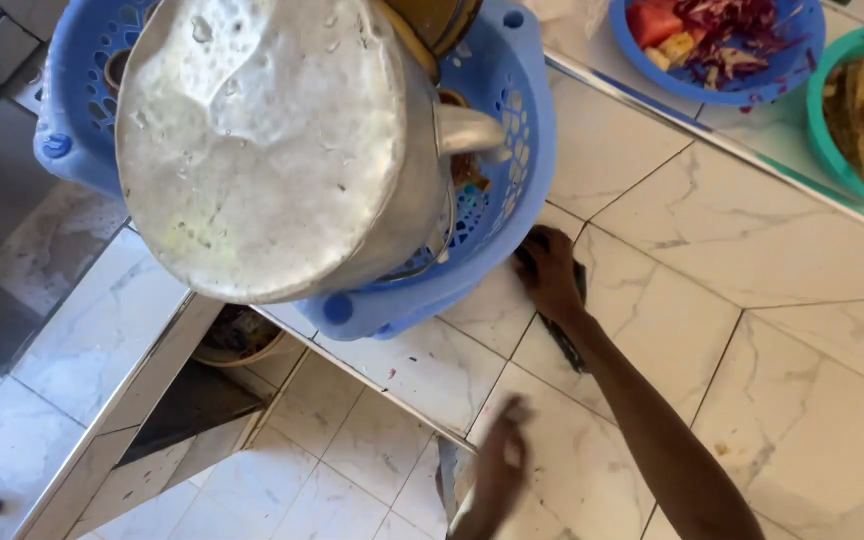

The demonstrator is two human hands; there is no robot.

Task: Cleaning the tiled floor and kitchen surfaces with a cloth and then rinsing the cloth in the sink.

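Note:
My right hand (pixel 550 272) presses down on a dark cloth (pixel 564 340) lying on the white marbled tile counter (pixel 792 330). The cloth sticks out from under the palm toward my forearm. The hand lies right beside the lower rim of a blue plastic basket (pixel 522 120). An upturned dented metal pot (pixel 262 140), wet with drops, rests in that basket. My left hand (pixel 504 460) is blurred. It hovers at the counter's front edge with nothing visible in it.
At the back right stand a blue bowl (pixel 802 50) of chopped red and purple vegetables and a teal bowl (pixel 824 120) holding flatbread. The counter edge (pixel 382 385) runs diagonally, with a tiled floor (pixel 332 470) below. A brown bowl (pixel 237 340) sits under the counter.

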